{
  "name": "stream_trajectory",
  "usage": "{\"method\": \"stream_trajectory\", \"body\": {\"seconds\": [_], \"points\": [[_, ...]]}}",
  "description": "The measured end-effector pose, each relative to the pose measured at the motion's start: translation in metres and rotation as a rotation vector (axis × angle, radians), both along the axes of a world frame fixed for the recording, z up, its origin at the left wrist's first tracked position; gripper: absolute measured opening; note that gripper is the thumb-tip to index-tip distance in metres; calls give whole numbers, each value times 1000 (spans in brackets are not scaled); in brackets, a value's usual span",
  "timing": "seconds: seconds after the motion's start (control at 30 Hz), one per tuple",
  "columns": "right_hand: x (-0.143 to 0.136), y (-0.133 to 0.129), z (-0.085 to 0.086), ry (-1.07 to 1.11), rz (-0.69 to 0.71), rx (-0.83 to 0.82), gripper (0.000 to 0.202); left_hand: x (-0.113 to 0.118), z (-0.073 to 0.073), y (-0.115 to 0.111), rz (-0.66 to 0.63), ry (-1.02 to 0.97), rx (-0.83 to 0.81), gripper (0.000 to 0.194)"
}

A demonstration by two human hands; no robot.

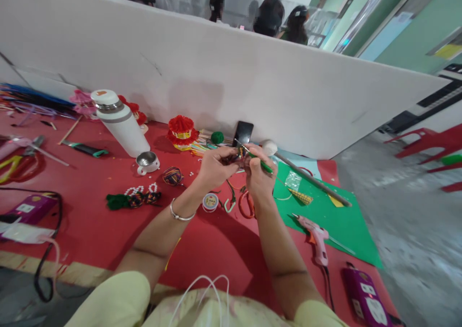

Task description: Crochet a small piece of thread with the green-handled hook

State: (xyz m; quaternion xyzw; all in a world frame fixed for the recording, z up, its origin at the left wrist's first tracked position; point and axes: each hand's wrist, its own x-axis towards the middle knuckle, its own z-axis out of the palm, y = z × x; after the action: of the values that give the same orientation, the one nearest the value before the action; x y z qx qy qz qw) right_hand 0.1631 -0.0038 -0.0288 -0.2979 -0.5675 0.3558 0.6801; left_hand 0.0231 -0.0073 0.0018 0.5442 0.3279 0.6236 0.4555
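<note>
**Shared craft workshop**

Craft room w/ several workstations. Red surface [90, 221] strewn w/ craft gear: pink glue gun [316, 238], yarn balls [173, 176], scissors [246, 205], green sheet [335, 216], paper decoration [181, 132]. White partition [216, 71] splits benches; other people sit behind it.

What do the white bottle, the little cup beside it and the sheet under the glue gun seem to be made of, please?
Bottle: matte white shell, probably coated metal, with a shiny steel band. Cup: polished steel inside, white outside. Sheet: flat matte green, likely paper or foam.

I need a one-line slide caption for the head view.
Both hands, left hand and right hand, work multicoloured yarn with a green crochet hook over a red table.
</note>
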Motion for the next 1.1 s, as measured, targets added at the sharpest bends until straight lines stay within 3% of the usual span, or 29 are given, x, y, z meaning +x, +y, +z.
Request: {"method": "stream_trajectory", "body": {"seconds": [0.13,0.27,0.33,0.4,0.6,0.97,1.1], "points": [[3,-3,1,-23,-127,153,13,-2,-4,2,-53,103,76,8],[5,-4,0,19,-147,9,15,-11,-3,5,73,123,132,18],[5,-5,1,32,-124,-55,20,-14,0,5,113,37,84,25],[5,-7,5,17,-123,-46,21,-14,4,4,72,-105,-11,30],[-2,-12,14,-182,-162,157,13,-7,10,0,-170,-368,-196,67],[2,-8,12,-475,-420,521,20,-12,5,2,-129,-326,-231,85],[1,-9,13,-524,-453,563,29,-8,1,4,-40,-302,-165,78]]}}
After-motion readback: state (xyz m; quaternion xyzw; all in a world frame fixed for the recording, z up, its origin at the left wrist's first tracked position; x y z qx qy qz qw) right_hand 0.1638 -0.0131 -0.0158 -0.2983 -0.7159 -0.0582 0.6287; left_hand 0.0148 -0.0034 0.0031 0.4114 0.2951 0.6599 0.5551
